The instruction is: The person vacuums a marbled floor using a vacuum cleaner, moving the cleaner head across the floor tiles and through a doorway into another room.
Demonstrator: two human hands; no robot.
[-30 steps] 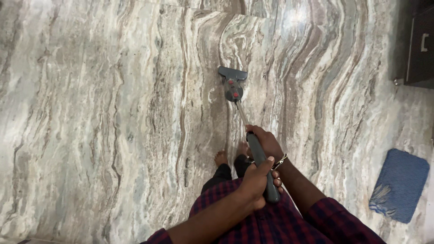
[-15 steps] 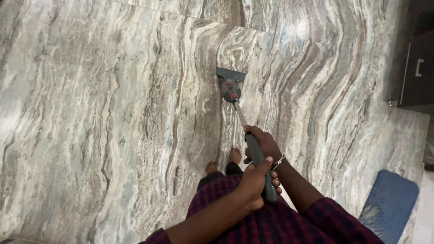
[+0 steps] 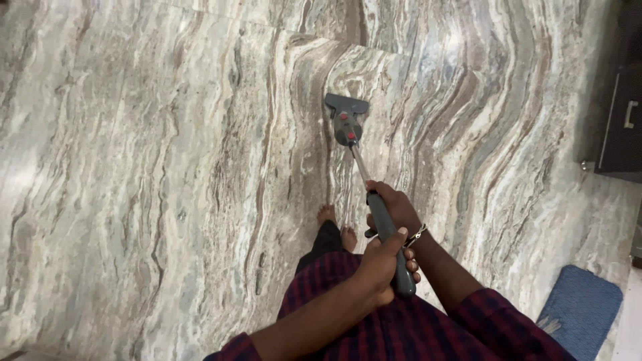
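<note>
I hold a long grey floor scraper by its handle (image 3: 386, 230) with both hands. My left hand (image 3: 380, 267) grips the lower end of the handle, close to my checked shirt. My right hand (image 3: 394, 207), with a bracelet at the wrist, grips higher up the handle. The thin metal shaft runs forward to the grey head (image 3: 346, 117) with red buttons, which rests on the veined marble floor (image 3: 167, 167). My bare feet (image 3: 336, 225) stand just left of the handle.
A dark cabinet (image 3: 622, 120) with a pale handle stands at the right edge. A blue mat (image 3: 580, 309) lies on the floor at the lower right. A tile joint crosses the floor beyond the scraper head.
The view has shifted a little; my feet have stepped, the left foot now further forward. The scraper head sits slightly further right on the floor. Both hands keep their grip.
</note>
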